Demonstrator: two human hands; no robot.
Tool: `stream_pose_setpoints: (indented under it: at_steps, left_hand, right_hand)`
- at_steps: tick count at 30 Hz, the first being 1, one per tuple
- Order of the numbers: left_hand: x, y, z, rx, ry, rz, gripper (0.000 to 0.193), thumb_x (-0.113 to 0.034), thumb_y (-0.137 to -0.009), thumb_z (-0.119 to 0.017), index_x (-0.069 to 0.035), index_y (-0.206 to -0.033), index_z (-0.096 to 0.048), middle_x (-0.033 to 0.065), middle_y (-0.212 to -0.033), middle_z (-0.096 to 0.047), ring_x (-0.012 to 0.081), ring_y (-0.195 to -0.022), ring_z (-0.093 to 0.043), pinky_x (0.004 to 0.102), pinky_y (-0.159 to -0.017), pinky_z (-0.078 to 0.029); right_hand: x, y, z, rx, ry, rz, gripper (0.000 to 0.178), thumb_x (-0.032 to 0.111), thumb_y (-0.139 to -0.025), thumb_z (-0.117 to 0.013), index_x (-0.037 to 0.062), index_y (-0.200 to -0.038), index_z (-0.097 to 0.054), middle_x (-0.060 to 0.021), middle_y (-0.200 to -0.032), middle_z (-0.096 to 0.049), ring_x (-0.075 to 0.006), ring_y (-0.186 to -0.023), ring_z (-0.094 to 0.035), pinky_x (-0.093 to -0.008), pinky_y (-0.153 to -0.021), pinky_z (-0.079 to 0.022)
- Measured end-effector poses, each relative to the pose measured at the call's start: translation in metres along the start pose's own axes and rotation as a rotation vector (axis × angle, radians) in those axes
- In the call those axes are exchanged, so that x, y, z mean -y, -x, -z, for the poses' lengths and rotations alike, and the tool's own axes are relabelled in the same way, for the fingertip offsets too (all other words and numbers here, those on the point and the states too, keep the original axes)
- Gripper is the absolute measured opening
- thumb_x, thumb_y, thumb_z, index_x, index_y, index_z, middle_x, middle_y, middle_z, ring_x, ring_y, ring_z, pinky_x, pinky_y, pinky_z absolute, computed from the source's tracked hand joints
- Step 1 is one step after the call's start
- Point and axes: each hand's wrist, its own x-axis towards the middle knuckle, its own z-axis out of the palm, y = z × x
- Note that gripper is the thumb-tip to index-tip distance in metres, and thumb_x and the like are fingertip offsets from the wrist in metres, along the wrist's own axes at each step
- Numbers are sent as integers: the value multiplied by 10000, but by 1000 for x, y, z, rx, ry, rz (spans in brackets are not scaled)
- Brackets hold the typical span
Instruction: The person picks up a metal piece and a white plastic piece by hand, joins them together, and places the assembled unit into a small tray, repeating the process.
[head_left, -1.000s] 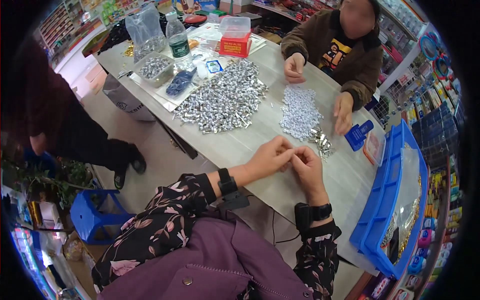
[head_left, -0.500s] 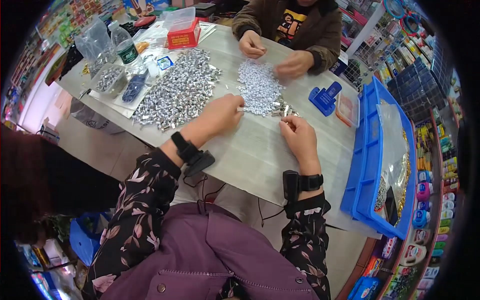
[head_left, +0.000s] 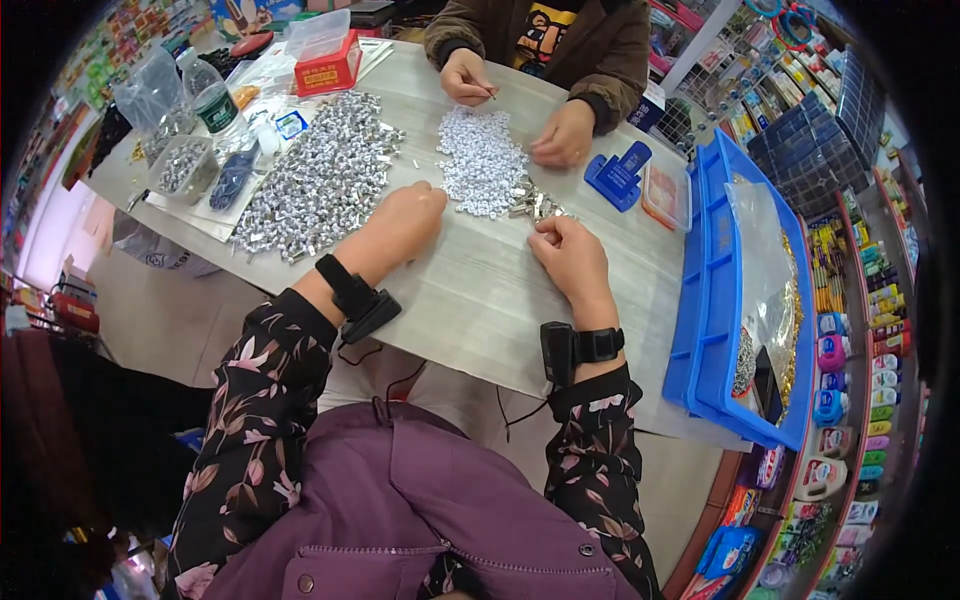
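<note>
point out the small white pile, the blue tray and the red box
White pile (head_left: 482, 165), head view: middle of the heap
Blue tray (head_left: 707, 275), head view: its left wall
Red box (head_left: 326, 75), head view: its front side

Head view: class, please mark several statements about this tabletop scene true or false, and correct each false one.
1. The person's right hand is beside small metal pieces. True.
2. The bottle lies on its side. False: the bottle stands upright.
3. The white pile is right of the larger silver pile. True.
4. The large tray is red. False: the large tray is blue.
5. The person's left hand is inside the tray. False: the left hand is near the white pile.
</note>
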Motion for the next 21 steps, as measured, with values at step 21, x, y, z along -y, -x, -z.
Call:
stream_pose_setpoints:
  at_steps: [21]
  left_hand:
    - [-50, 34, -9, 185, 1731, 491, 154, -155, -909, -497, -52, -1013, -545, 12, -837, -563, 76, -704, -549, 203, -624, -481]
  right_hand:
    - [29, 13, -19, 115, -670, 23, 104, 102, -789, -630, 19, -851, -618, -54, -758, -646, -118, -719, -617, -234, -625, -472]
